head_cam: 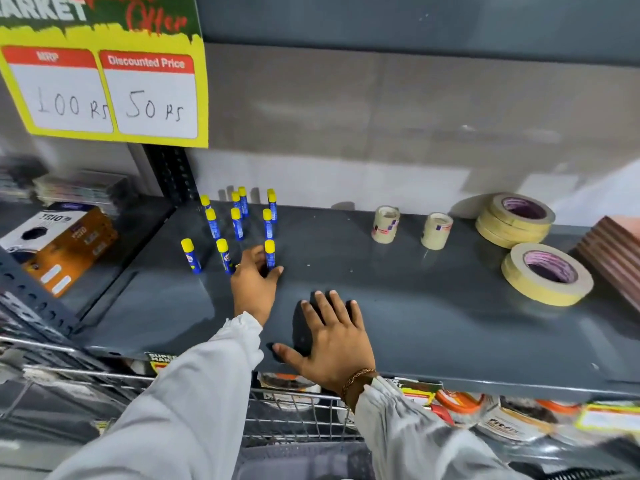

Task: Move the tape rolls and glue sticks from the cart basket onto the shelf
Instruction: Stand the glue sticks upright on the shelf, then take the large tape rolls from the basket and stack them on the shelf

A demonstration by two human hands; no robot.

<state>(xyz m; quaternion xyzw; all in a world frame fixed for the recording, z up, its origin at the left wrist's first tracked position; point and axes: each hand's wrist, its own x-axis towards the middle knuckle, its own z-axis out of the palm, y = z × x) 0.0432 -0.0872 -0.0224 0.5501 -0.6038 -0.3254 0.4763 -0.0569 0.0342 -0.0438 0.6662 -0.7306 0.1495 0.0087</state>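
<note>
Several blue glue sticks with yellow caps (237,223) stand upright in rows at the left of the grey shelf (398,299). My left hand (254,284) reaches in from below and its fingers curl around the front right glue stick (269,252), which stands on the shelf. My right hand (334,337) lies flat and spread on the shelf's front part, holding nothing. Two small clear tape rolls (386,224) (436,231) stand upright mid-shelf. A stack of wide masking tape rolls (516,218) and a single masking tape roll (547,273) lie at the right. The wire cart basket (298,420) is below the shelf edge.
A yellow price sign (104,88) hangs at the upper left. An orange and white box (59,244) lies on the neighbouring shelf to the left. A brown ribbed stack (613,251) sits at the far right. Packaged goods (502,420) fill the shelf below.
</note>
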